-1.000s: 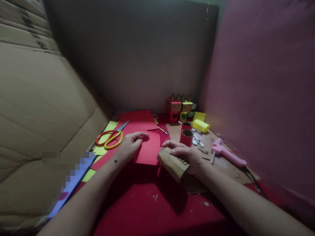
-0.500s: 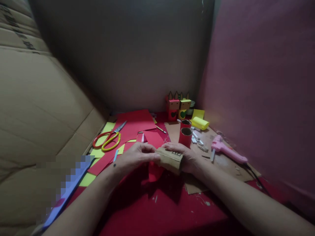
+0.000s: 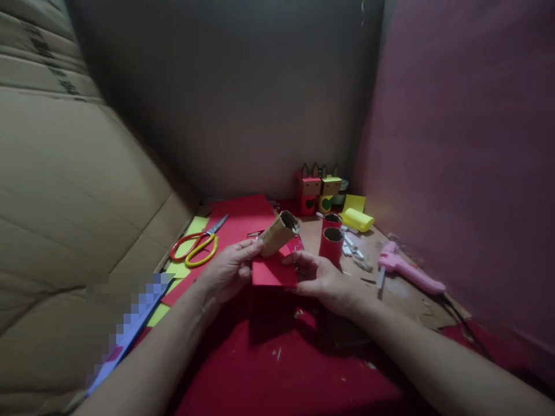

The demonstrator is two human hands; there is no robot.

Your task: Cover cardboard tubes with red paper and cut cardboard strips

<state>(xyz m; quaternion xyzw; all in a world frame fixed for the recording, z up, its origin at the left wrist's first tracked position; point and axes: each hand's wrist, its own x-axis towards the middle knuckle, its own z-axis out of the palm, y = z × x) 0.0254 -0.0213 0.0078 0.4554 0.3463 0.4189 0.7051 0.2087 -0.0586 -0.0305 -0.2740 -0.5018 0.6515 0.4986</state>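
Observation:
A brown cardboard tube (image 3: 277, 236) is pinched in my left hand (image 3: 232, 267), tilted with its open end up and to the right. Just below it lies a red paper piece (image 3: 273, 273), whose right edge is between the thumb and fingers of my right hand (image 3: 323, 280). The left fingers also reach the paper's left side; whether they grip it is hidden. Close behind my right hand stand two tubes wrapped in red, the nearer red tube (image 3: 331, 247) partly overlapping the farther one (image 3: 332, 219).
Scissors (image 3: 202, 242) lie left on red paper sheets (image 3: 243, 211). A pink glue gun (image 3: 407, 270) rests right on cardboard (image 3: 403, 309), its cord trailing off. Two animal figures (image 3: 318, 193) and rolled yellow paper (image 3: 358, 220) are behind. A cardboard wall (image 3: 87, 173) bounds the left.
The tube has passed from between both hands into my left hand, turning its open end upward. My right hand has let go of it and now holds the red paper.

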